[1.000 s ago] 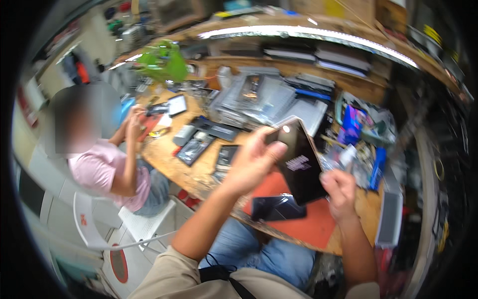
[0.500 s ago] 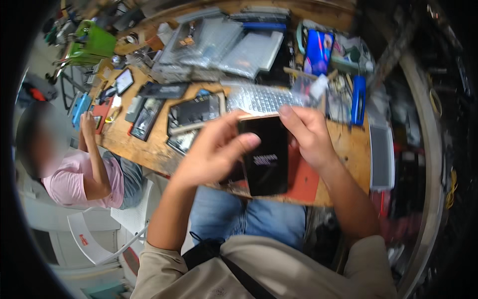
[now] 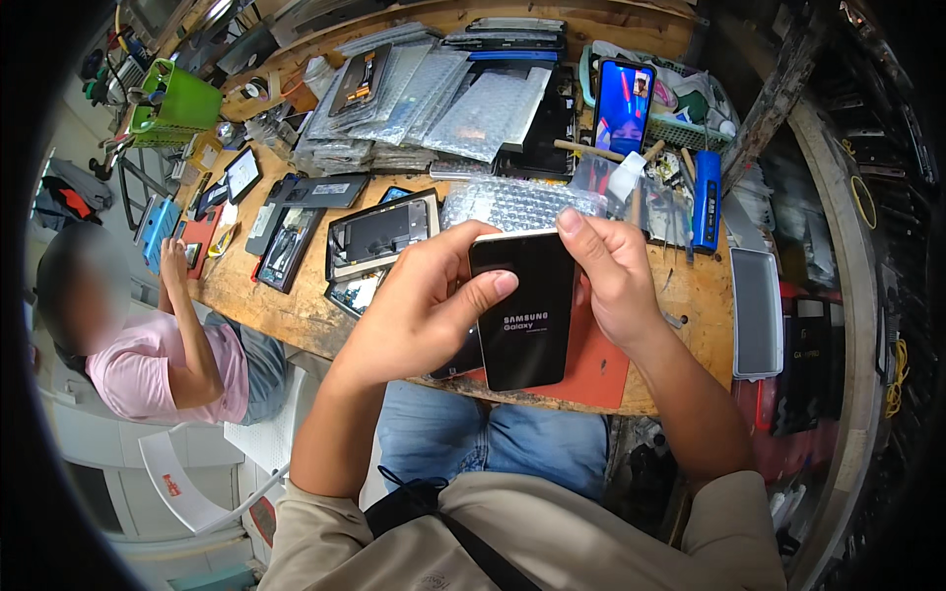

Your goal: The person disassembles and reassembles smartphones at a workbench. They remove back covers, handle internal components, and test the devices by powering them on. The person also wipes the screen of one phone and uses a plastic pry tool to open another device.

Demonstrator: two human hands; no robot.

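My left hand [image 3: 419, 305] gripping, left thumb [image 3: 483, 293] slanting up to the right, my right hand [image 3: 616, 281] gripping opposite, right thumb [image 3: 574, 229] tipped upward, both forearms [image 3: 340, 433] angled inward

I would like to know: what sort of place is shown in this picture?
Probably a phone repair workshop: a black phone is held over a worn wooden bench, where an opened device lies near stacked bubble-wrapped packages.
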